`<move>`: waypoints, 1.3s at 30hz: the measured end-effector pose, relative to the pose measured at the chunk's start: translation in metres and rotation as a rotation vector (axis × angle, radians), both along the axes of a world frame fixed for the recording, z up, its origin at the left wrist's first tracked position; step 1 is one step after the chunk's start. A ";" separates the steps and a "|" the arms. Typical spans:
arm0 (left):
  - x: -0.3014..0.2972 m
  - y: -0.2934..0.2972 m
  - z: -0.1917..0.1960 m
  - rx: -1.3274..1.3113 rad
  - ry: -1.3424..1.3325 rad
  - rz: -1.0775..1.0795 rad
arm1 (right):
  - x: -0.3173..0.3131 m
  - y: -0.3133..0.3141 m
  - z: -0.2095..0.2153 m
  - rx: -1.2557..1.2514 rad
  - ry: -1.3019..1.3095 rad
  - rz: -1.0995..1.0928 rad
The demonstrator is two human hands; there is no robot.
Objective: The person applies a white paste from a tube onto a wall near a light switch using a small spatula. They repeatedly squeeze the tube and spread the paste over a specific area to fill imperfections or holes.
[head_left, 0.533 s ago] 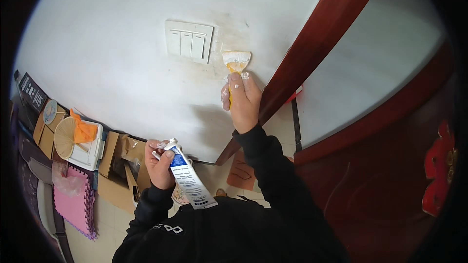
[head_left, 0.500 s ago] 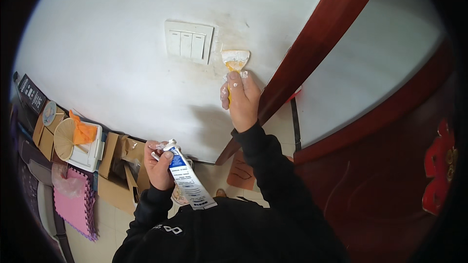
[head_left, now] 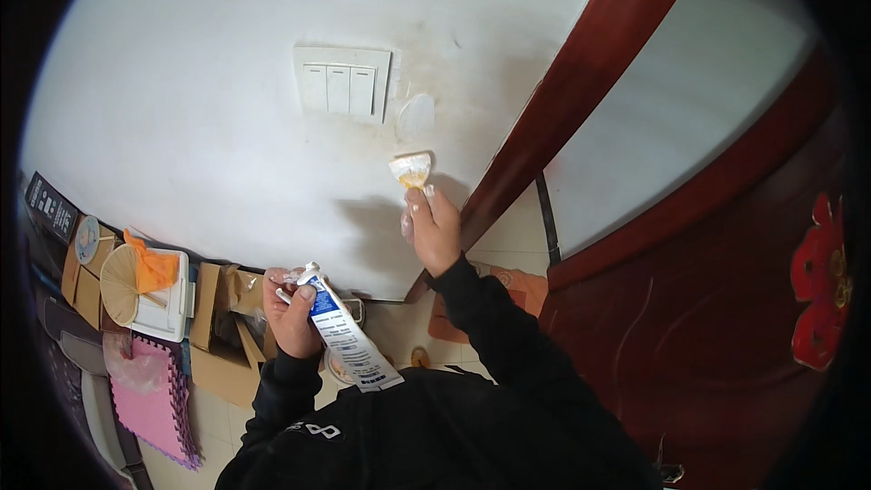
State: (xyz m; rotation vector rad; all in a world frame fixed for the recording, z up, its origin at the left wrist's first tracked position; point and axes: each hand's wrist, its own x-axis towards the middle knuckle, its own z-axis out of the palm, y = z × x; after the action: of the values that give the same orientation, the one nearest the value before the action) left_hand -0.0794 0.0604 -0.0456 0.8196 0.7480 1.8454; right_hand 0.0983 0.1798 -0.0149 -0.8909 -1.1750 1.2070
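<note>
My right hand [head_left: 434,229] is closed round the handle of a small putty knife [head_left: 411,167], its blade coated with white paste and pointing up in front of the wall. Dabs of the paste cling to my fingers. A fresh white smear [head_left: 416,114] shows on the wall above the blade, below and right of a three-gang light switch [head_left: 340,83]. Lower down, my left hand [head_left: 292,318] grips a white and blue squeeze tube [head_left: 347,336] near its nozzle end, the flat end hanging toward my body. A thin white piece, whose kind I cannot make out, pokes out among these fingers.
A dark red door frame [head_left: 581,91] stands close on the right, beside a red door [head_left: 689,336]. At lower left are open cardboard boxes [head_left: 222,363], a round hand fan [head_left: 122,283], an orange cloth [head_left: 152,265] and pink foam mats [head_left: 154,399]. An orange mat [head_left: 499,295] lies on the floor.
My right hand has brought the putty knife down and slightly left, away from the discoloured wall area, uncovering the white smear. My left hand still holds the tube in nearly the same place.
</note>
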 end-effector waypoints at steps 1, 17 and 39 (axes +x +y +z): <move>-0.001 0.001 -0.001 0.002 0.004 0.000 | 0.002 -0.001 0.004 0.053 0.015 -0.025; 0.008 0.013 -0.004 0.044 -0.115 -0.041 | 0.010 0.024 0.085 0.070 -0.133 -0.122; 0.004 0.019 -0.014 0.082 -0.074 -0.015 | 0.009 0.043 0.057 0.469 -0.613 -0.446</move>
State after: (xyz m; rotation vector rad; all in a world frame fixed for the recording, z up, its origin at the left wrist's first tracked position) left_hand -0.0755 0.0799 -0.0594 0.8024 0.6210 1.8927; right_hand 0.1075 0.2230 0.0418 -1.1119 -1.5484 0.2670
